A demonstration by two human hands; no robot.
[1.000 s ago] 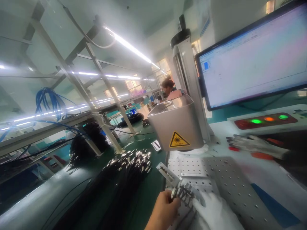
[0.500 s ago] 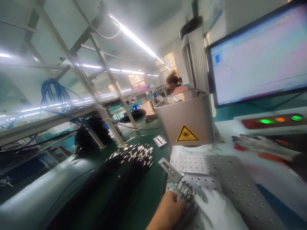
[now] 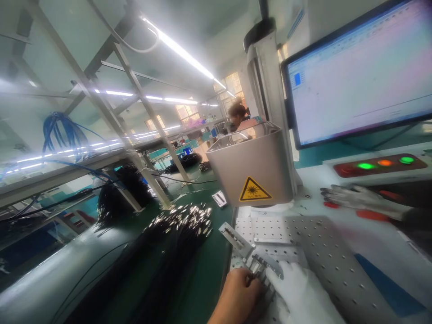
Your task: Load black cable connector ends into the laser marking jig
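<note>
A metal fixture (image 3: 238, 238) with a row of small clamps lies slanted over the perforated metal plate (image 3: 273, 227). My bare left hand (image 3: 239, 294) is closed at its near left side, fingers curled against the clamps; anything small between the fingertips is hidden. My right hand (image 3: 300, 288), in a white glove, grips the clamp part of the fixture from the right. To the left, a bundle of black cables (image 3: 162, 265) with shiny metal ends (image 3: 189, 218) lies on the green table.
Beyond the plate stands a grey machine housing (image 3: 249, 166) with a yellow laser warning sign. A monitor (image 3: 357, 76), lit buttons (image 3: 384, 163) and a spare glove (image 3: 361, 196) are at the right. Metal shelving (image 3: 128, 85) rises left. A person (image 3: 239, 114) sits behind.
The view has shifted slightly, so most things appear a little further left. My gloved right hand has moved in closer over the clamps, nearer my left hand.
</note>
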